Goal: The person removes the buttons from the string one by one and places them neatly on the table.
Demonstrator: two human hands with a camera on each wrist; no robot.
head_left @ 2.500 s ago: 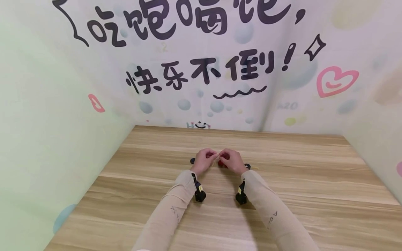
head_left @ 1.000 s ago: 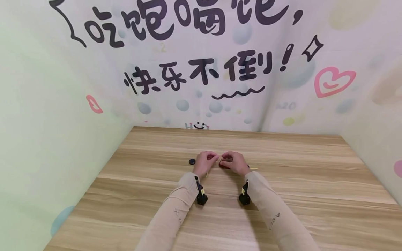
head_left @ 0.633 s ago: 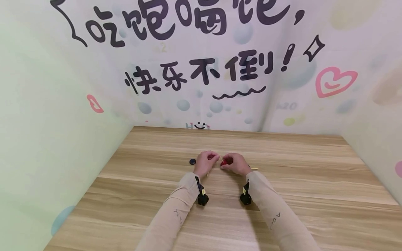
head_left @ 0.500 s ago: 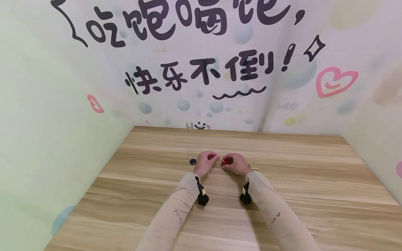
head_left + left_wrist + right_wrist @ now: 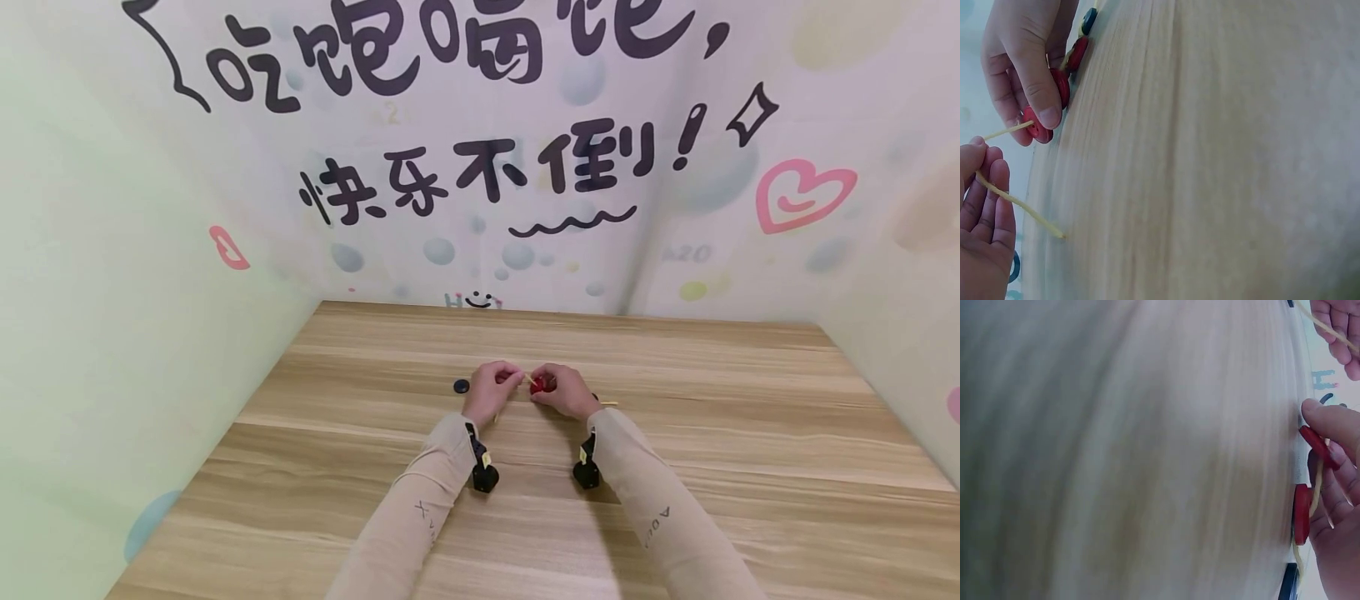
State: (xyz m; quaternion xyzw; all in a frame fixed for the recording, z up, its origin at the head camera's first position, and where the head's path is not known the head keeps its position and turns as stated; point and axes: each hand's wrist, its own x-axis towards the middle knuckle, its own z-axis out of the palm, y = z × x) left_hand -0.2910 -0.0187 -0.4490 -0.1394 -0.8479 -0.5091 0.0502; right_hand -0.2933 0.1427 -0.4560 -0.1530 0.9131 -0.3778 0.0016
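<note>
My left hand (image 5: 491,392) pinches a yellow string (image 5: 1022,206) between thumb and fingertips, its loose end hanging down toward the tabletop. From those fingertips a short stretch of string runs to a red button (image 5: 1036,127), which my right hand (image 5: 566,392) holds between thumb and fingers. The string enters the button's face. Further along the same string, beside and beyond the right hand, are more red buttons (image 5: 1301,514) and a dark blue button (image 5: 1089,21). The right palm and fingers hide part of the strung row in the head view.
A separate dark blue button (image 5: 461,386) lies on the wooden table (image 5: 375,500) just left of the left hand. The string's other end (image 5: 611,403) lies on the table right of the right hand. A printed cloth wall (image 5: 480,250) stands behind the table.
The fingertips, together 2.5 s ago, are now slightly apart with string stretched between them. My right hand has shifted slightly right, and the red button shows more clearly in its fingers.
</note>
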